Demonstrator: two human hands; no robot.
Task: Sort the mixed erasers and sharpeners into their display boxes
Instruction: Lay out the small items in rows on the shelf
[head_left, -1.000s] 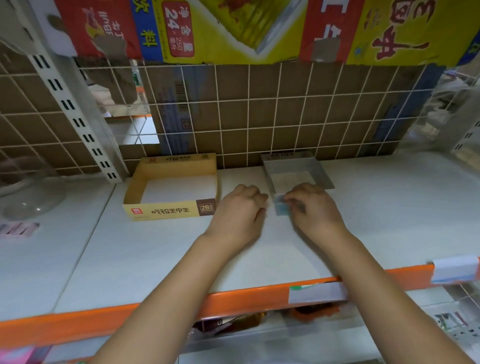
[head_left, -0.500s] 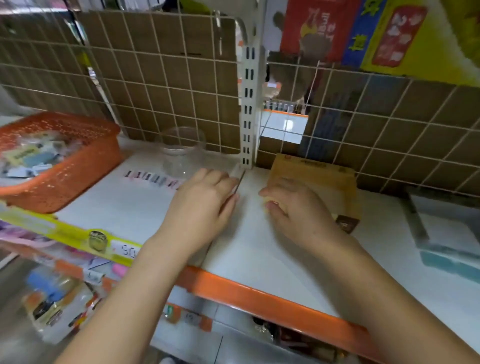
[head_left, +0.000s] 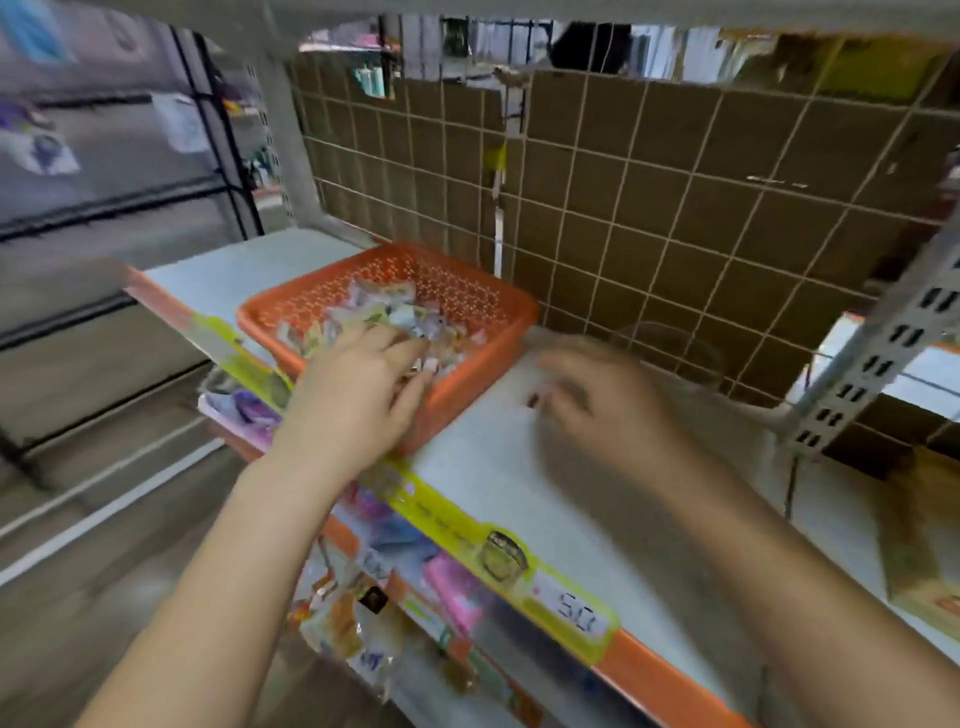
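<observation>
Head view, strongly motion-blurred, so fine detail is poor. My right hand (head_left: 608, 402) is the most smeared item: it hovers over the white shelf board (head_left: 498, 483) to the right of the orange perforated plastic basket (head_left: 467, 384), fingers pointing toward the basket; I cannot tell whether they are curled or straight, or whether a small dark speck at the fingertips is held or just lying on the shelf. My left hand (head_left: 358, 395) reaches over the near rim of the basket, fingers spread and relaxed, fingertips among the pile of small mixed wrapped erasers and sharpeners (head_left: 374, 317), nothing visibly clamped. Individual pieces in the pile cannot be told apart; they read only as pale, pastel wrappers heaped in the basket's middle, directly beneath and beyond my left fingertips and well apart from the right hand. One tan cardboard display box (head_left: 919, 561) is cut off at the right edge, lettering unreadable. Behind the right hand, a clear round container (head_left: 675, 343) is barely discernible against the brown wire-grid back panel (head_left: 675, 208). Yellow price strip (head_left: 519, 561) runs along the shelf's front edge.
</observation>
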